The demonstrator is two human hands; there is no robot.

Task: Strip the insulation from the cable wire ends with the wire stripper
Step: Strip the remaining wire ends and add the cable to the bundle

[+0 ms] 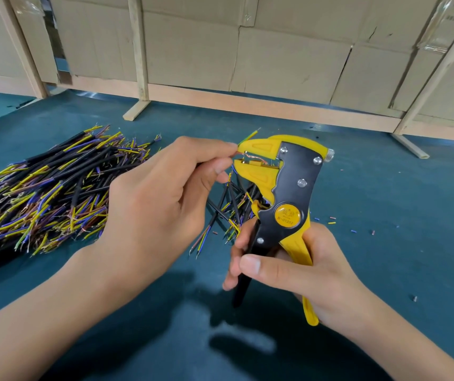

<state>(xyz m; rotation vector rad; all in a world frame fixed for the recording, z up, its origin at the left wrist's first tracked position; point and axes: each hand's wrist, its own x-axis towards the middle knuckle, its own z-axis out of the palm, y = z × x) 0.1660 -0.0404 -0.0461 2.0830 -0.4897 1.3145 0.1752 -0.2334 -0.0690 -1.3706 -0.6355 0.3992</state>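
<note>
R hand (289,270) grips wire stripper (283,193) handles; L hand (165,193) pinches cable wire (248,136) at its jaws. Teal table (385,204), cable pile (41,193) left, cardboard boxes (275,50) far.

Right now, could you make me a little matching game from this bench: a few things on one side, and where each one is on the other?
Things:
1. stripper
2. big cable pile
3. cardboard boxes
4. cable being stripped

Places:
A. along the back, behind the wooden frame
B. on the table, far left
C. gripped by the right hand
D. pinched by the left hand, its end in the jaws

Pairs: 1-C, 2-B, 3-A, 4-D
</note>
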